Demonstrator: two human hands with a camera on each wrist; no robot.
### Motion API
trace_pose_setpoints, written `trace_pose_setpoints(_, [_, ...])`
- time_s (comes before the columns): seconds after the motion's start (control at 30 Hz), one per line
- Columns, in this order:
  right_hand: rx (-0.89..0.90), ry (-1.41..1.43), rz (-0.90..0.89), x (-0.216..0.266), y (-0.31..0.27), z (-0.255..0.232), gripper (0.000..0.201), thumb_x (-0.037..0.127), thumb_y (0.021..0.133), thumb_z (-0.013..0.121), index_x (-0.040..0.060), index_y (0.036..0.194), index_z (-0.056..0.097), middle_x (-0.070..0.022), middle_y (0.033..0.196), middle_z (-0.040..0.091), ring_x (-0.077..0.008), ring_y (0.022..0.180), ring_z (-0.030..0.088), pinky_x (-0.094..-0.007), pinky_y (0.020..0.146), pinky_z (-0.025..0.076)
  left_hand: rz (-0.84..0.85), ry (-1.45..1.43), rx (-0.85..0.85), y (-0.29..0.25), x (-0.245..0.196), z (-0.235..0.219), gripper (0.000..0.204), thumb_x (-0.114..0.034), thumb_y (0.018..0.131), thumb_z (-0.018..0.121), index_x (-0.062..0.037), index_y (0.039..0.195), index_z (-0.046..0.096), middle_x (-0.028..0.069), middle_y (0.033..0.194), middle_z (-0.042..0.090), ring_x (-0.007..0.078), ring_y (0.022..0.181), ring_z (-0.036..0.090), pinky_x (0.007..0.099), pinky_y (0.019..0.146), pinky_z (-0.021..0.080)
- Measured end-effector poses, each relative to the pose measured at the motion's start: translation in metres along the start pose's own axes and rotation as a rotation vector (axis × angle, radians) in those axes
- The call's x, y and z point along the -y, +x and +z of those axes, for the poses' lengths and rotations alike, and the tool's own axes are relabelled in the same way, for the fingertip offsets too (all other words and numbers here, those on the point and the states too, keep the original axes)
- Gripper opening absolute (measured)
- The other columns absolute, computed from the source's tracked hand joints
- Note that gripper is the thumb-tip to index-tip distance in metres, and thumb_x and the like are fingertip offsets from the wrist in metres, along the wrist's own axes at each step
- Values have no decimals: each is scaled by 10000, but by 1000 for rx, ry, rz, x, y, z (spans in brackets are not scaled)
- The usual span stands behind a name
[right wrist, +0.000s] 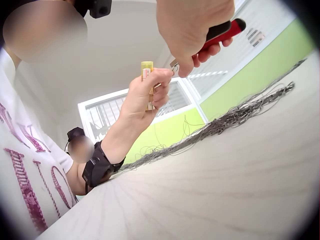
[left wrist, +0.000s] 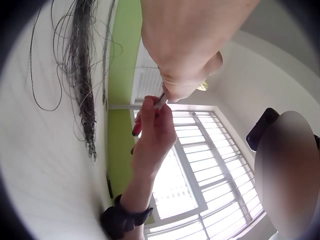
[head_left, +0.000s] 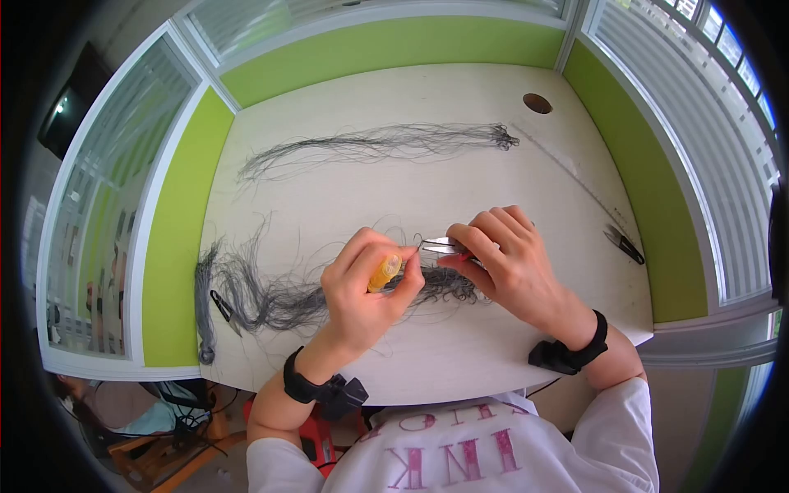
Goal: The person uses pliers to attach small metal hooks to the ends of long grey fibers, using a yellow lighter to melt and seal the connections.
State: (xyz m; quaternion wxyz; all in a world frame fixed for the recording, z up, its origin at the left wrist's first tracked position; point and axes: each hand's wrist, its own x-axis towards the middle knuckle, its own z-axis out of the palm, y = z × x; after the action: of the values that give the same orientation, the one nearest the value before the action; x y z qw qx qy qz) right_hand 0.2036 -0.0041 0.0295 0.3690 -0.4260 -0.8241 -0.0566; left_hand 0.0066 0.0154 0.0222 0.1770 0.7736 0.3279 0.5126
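Note:
Above the table, my left hand [head_left: 362,287] holds a small yellow tube [head_left: 385,273] in its curled fingers. Its thumb and forefinger also pinch a thin grey cord [head_left: 420,240] whose end curves up in a small loop. My right hand [head_left: 514,259] grips pliers [head_left: 442,246] with red and black handles [right wrist: 220,37], and their metal tips meet the cord beside the left fingertips. Below both hands lies a long bundle of grey cords [head_left: 288,302], partly hidden by the left hand. In the right wrist view the tube [right wrist: 146,70] stands upright in the left fist.
A second spread of grey cords [head_left: 370,144], looped at its right end, lies farther back. Thread snips [head_left: 226,311] and a short cord bundle [head_left: 204,312] are at the left edge. A clear ruler [head_left: 571,172] and black snips [head_left: 625,244] lie right. Green partitions [head_left: 394,49] enclose the table.

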Motion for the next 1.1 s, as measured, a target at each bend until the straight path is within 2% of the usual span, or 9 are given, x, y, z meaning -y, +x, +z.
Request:
trace_pose_setpoints(0.43, [-1, -20, -22, 0, -3, 2, 235, 236, 775, 728, 104, 888, 570, -10, 707, 488, -173, 658, 521, -304, 658, 407, -10, -12, 6, -1, 0, 1, 143, 78, 723, 712, -16, 802, 640, 38, 757, 581, 54, 547, 486, 195, 448, 356])
trace_pose_setpoints(0.5, [1, -32, -24, 0, -3, 1, 239, 246, 772, 729, 105, 882, 571, -8, 702, 488, -170, 653, 522, -301, 653, 407, -35, 18, 16, 0, -2, 1, 130, 10, 716, 740, -28, 785, 636, 46, 725, 568, 127, 555, 536, 242, 483, 423])
trace_pose_setpoints(0.53, [3, -40, -24, 0, -4, 1, 243, 253, 770, 730, 105, 879, 571, -7, 700, 488, -168, 650, 522, -299, 650, 406, -34, 18, 17, 0, -2, 1, 130, 10, 716, 740, -28, 785, 636, 46, 725, 568, 127, 555, 536, 242, 483, 423])
trace_pose_setpoints(0.93, [6, -66, -4, 2, -4, 0, 245, 278, 771, 727, 112, 856, 569, -2, 685, 477, -162, 633, 512, -297, 623, 404, -26, 15, 2, -1, -1, 1, 133, 12, 717, 742, -28, 788, 638, 43, 723, 566, 120, 552, 532, 236, 476, 415])
trace_pose_setpoints(1.0, [7, -68, 2, 2, -4, -1, 244, 283, 772, 726, 113, 850, 569, -3, 681, 476, -163, 626, 509, -297, 613, 401, 6, -6, 8, -1, 0, 2, 131, 69, 733, 717, -16, 796, 639, 42, 754, 586, 56, 550, 495, 195, 440, 359])
trace_pose_setpoints(1.1, [19, -73, 20, 3, -4, -2, 245, 288, 772, 725, 114, 832, 563, -5, 665, 474, -162, 606, 500, -299, 588, 395, 10, -10, 15, -2, 0, 2, 143, 69, 726, 722, -17, 806, 641, 41, 755, 586, 54, 543, 491, 195, 441, 360])
